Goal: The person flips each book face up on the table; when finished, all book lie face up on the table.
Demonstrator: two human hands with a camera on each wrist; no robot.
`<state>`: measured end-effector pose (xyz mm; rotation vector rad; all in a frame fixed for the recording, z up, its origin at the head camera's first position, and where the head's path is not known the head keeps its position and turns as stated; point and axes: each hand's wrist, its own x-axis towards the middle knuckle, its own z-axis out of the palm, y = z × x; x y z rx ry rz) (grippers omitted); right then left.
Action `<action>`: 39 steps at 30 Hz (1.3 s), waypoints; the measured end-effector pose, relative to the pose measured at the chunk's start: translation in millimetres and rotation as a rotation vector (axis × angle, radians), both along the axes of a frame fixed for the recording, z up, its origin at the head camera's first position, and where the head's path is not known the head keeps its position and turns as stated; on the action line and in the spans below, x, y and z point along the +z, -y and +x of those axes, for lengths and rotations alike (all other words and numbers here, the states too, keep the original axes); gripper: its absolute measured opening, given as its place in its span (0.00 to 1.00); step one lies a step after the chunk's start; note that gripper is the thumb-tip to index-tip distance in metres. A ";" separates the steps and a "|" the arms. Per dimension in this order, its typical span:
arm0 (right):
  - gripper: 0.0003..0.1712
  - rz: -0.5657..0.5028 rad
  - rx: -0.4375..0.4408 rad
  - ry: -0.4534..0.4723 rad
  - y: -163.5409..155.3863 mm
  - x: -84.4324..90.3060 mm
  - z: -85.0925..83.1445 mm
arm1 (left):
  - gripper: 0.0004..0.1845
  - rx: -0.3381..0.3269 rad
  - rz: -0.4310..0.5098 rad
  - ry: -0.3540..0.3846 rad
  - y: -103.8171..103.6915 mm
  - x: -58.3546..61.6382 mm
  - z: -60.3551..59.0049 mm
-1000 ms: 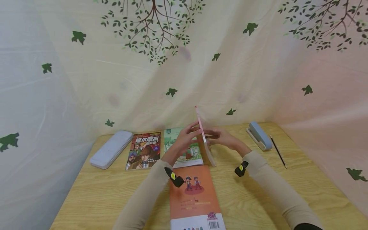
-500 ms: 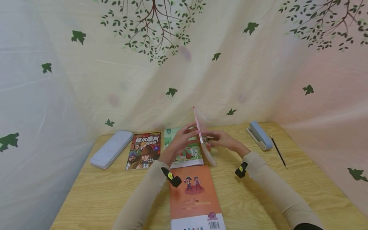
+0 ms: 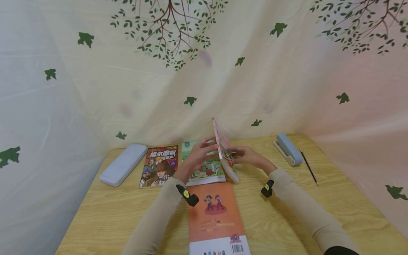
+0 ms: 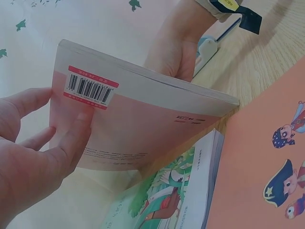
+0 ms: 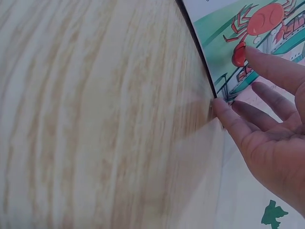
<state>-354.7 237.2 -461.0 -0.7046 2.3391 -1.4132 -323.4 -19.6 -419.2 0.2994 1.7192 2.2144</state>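
A thin book with a pink-and-white back cover (image 4: 157, 114) stands tilted on edge, leaning left over a green book (image 3: 207, 170). My left hand (image 3: 199, 154) holds it from the left, with one digit on the cover by the barcode and other fingertips at its edge. From the other side my right hand (image 3: 251, 156) touches the front cover with spread, fairly straight fingers, near a red crab picture (image 5: 264, 19). An orange book (image 3: 211, 212) lies flat in front, with pirate figures and a barcode.
Left of the green book lie a comic-style book (image 3: 159, 166) and a pale case (image 3: 123, 165). On the right are a blue stapler (image 3: 288, 150) and a dark pencil (image 3: 309, 167). A curtain with leaf prints (image 3: 153, 99) hangs behind the wooden table.
The raised book has tipped further left, showing more of its front cover. My left hand has moved slightly left with it; my right hand stays at its right side.
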 end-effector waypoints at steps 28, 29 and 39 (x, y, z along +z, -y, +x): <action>0.38 0.037 -0.039 0.043 -1.9 -7.4 1.4 | 0.30 -0.012 -0.042 0.011 32.6 -7.2 2.6; 0.38 0.038 -0.039 0.045 -2.1 -7.9 1.5 | 0.30 -0.009 -0.044 0.018 33.7 -7.9 2.3; 0.38 0.036 -0.032 0.052 -1.1 -10.0 1.9 | 0.30 0.005 -0.072 0.067 43.5 -11.6 3.5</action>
